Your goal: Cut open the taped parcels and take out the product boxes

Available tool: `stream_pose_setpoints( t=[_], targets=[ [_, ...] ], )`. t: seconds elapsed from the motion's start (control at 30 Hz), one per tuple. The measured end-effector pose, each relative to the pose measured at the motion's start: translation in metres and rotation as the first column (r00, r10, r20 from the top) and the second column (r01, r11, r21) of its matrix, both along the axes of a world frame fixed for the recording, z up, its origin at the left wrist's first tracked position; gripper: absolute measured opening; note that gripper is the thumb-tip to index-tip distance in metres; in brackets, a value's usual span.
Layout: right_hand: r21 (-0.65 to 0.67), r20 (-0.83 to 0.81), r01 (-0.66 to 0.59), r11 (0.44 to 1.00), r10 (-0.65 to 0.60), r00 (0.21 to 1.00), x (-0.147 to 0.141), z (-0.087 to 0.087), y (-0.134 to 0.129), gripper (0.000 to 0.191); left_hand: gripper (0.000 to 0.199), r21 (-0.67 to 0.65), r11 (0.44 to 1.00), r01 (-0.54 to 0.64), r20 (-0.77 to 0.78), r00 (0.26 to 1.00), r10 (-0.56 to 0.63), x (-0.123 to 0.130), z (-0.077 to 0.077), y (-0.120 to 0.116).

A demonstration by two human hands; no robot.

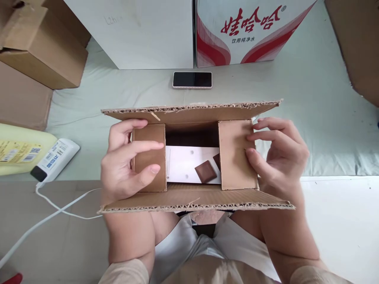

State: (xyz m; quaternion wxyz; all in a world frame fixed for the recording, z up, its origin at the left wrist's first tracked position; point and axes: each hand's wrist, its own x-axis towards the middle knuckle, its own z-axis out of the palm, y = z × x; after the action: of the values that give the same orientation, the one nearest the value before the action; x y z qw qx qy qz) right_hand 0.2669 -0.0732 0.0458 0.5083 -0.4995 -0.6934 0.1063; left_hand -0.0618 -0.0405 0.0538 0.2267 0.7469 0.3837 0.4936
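A brown cardboard box (189, 199) is in front of me, its long flaps raised at the near and far sides and its short flaps lying inward. Through the gap between the short flaps shows a white package (179, 165) with brown chocolate squares printed on it. My left hand (127, 157) grips the box at its left end, index finger and thumb over the short left flap (149, 157). At the other end, my right hand (278, 154) holds the box with its fingertips and thumb at the edge of the short right flap (237, 154). The package is partly hidden by the flaps.
A phone (192, 80) lies on the pale green cloth (325, 130) beyond the box. Behind it stand a white carton (148, 35) and a red-and-white carton (245, 35). Left are cardboard boxes (56, 51), a yellow jug (23, 148) and a power strip (56, 157) with cable.
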Motion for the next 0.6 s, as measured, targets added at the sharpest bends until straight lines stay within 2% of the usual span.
stream_pose_setpoints(
  t=[0.1, 0.2, 0.3, 0.4, 0.5, 0.6],
  targets=[
    [-0.073, 0.054, 0.013, 0.997, -0.009, 0.999, 0.008, 0.004, -0.003, 0.007, 0.033, -0.037, 0.999, 0.017, -0.024, 1.0, -0.018, -0.003, -0.001, 0.001],
    [-0.053, 0.097, -0.016, 0.998, 0.021, 0.995, 0.014, 0.008, -0.006, 0.004, 0.033, -0.01, 0.999, 0.038, -0.021, 0.999, -0.038, -0.003, -0.002, 0.003],
    [-0.042, 0.124, -0.038, 0.998, 0.043, 0.991, 0.011, 0.015, -0.01, 0.01, 0.033, -0.016, 0.999, 0.049, -0.012, 0.999, -0.049, -0.002, -0.002, 0.005],
    [-0.082, 0.161, 0.015, 0.997, -0.002, 0.987, 0.002, 0.021, -0.013, 0.013, 0.032, -0.065, 0.998, 0.027, 0.015, 1.0, -0.026, -0.001, -0.002, 0.005],
    [-0.082, 0.21, 0.051, 0.995, -0.033, 0.977, -0.005, 0.023, -0.013, 0.012, 0.032, -0.058, 0.998, 0.028, 0.02, 0.999, -0.027, -0.001, -0.002, 0.006],
    [-0.112, 0.13, 0.03, 0.993, -0.015, 0.991, 0.0, 0.026, -0.017, 0.015, 0.033, -0.035, 0.999, 0.03, 0.018, 0.999, -0.03, 0.0, -0.002, 0.008]
  ],
)
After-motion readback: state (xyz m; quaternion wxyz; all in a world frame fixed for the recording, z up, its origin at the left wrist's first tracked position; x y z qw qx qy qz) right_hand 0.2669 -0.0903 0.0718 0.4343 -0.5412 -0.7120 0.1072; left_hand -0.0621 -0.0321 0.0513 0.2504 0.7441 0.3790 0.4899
